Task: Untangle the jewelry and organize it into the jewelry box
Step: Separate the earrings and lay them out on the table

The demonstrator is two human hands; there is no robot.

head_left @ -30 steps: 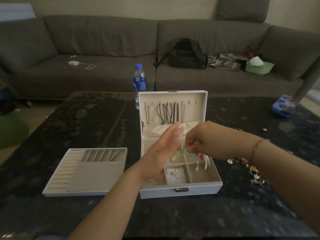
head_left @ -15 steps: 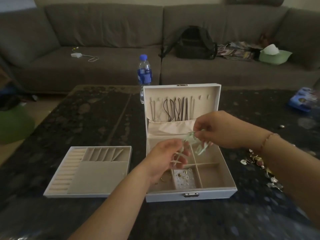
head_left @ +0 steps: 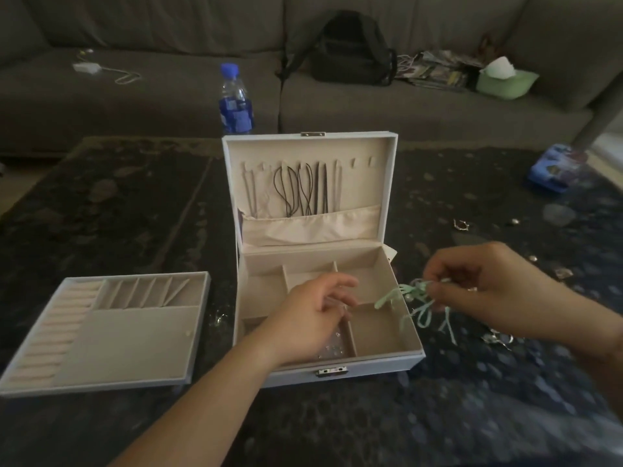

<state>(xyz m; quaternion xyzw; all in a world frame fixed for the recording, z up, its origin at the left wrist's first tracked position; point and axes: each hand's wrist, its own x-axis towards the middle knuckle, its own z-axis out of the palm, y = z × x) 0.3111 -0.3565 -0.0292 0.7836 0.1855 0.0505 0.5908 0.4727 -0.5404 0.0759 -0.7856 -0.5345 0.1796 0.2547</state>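
Ribbon, pale green and knotted into loops (head_left: 416, 299), hangs from my right hand (head_left: 485, 291), pinched between thumb and fingertips just off the right wall of the jewelry box (head_left: 387, 360); a small pearl-like bead shows in the tangle, though blur keeps me from being sure. My left hand (head_left: 313, 318) hovers over the box's middle compartments, fingers loosely spread and holding nothing. It hides part of the front compartment, where small glinting pieces (head_left: 332, 348) lie, too tiny to name. The box is white outside with a metal clasp and beige, velvety dividers inside. Its lid (head_left: 310, 143) stands upright, dark cords (head_left: 300, 190) hanging from hooks above a cloth pocket. Left of the box lies its lifted-out tray (head_left: 101, 328), with ring rolls, slanted slots and a flat pad. Everything rests on a dark, mottled stone table (head_left: 135, 203). More jewelry (head_left: 499, 338) is scattered on the table by my right wrist, partly hidden by it. Behind the lid stands a blue-capped water bottle (head_left: 235, 99). Beyond runs a grey fabric sofa (head_left: 168, 35) carrying a black backpack (head_left: 352, 52), magazines (head_left: 435, 70) and a green tissue box (head_left: 507, 80).
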